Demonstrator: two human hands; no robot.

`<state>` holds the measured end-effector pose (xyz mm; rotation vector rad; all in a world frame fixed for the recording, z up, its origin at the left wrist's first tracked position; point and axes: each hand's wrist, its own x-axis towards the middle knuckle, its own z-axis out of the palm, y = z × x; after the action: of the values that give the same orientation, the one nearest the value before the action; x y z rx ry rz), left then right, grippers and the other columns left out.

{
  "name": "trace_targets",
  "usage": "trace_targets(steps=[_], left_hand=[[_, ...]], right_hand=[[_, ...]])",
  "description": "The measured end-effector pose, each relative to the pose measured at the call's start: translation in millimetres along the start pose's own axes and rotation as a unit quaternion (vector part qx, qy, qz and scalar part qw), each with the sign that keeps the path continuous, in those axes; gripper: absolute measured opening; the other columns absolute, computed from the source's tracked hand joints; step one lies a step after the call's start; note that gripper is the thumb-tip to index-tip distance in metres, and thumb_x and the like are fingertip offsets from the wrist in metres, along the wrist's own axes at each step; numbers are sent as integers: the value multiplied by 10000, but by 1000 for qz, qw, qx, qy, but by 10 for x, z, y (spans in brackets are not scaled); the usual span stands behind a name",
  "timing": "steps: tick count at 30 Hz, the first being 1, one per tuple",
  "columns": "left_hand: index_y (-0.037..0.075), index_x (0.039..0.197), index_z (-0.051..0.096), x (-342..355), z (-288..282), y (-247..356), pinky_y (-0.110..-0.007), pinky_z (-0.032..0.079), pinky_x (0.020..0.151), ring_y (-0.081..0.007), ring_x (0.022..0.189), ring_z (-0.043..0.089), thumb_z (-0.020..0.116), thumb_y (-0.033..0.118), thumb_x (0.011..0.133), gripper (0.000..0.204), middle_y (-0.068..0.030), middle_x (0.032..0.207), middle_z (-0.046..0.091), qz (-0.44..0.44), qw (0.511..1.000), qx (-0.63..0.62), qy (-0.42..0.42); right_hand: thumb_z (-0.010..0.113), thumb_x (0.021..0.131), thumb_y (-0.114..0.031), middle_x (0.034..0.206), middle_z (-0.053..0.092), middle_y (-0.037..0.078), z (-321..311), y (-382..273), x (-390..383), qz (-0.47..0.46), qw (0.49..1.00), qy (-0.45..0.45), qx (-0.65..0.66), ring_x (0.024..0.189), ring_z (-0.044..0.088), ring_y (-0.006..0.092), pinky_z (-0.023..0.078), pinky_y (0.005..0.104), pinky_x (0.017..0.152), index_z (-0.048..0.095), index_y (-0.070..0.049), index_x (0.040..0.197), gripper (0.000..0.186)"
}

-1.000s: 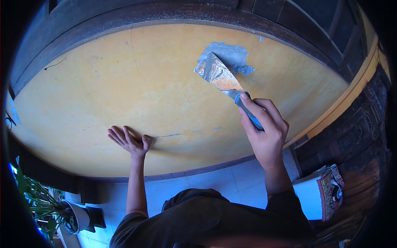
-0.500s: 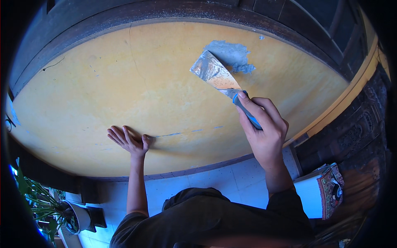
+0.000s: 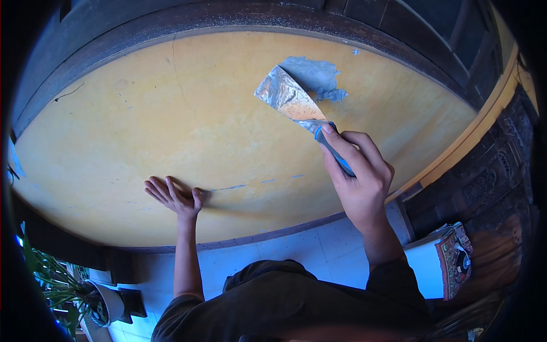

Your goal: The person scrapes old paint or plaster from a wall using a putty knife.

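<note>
Blotched blue-handled scraper (image 3: 301, 108), blade toward upper left, before chipped yellow wall (image 3: 228, 125)

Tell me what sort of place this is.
Probably part of an older house, perhaps a porch or front room: a yellow wall with a grey patch, carved dark woodwork and a potted plant.

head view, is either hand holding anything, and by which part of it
The right hand holds a putty knife by its dark-and-blue handle. The left hand holds nothing; it lies open against the yellow wall.
</note>
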<state>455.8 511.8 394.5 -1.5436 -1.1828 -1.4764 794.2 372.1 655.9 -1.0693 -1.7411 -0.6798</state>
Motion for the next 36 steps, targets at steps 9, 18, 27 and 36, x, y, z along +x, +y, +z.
trace_targets(steps=[9,18,27,36], left_hand=[[82,1666,303,-15,-4,-16,-724,90,1256,-532,1601,128,507,581,1001,856,-316,1723,189,1,1000,2,-1],[86,1669,295,-16,-12,-15,-720,82,1259,-524,1605,119,514,578,1002,858,-314,1722,194,1,1000,-2,-7],[84,1668,293,-13,-1,-16,-720,86,1258,-528,1603,121,508,568,1005,849,-317,1723,189,6,1000,1,-5],[77,1663,305,-20,-8,-28,-726,82,1256,-534,1601,121,524,568,996,857,-320,1725,178,5,1000,-4,-7]], right_hand=[[857,833,-12,863,650,46,18,7,38,-16,1000,7,10,623,640,178,515,335,538,793,-115,1235,420],[854,834,-10,857,646,42,-7,-14,12,-8,1000,10,4,620,638,180,515,338,539,792,-114,1234,418],[859,830,-16,850,647,39,45,19,-18,2,1000,21,5,619,625,177,505,333,534,784,-116,1253,441],[864,812,-8,853,649,38,33,24,-6,4,1000,22,1,616,629,175,511,346,536,792,-121,1235,443]])
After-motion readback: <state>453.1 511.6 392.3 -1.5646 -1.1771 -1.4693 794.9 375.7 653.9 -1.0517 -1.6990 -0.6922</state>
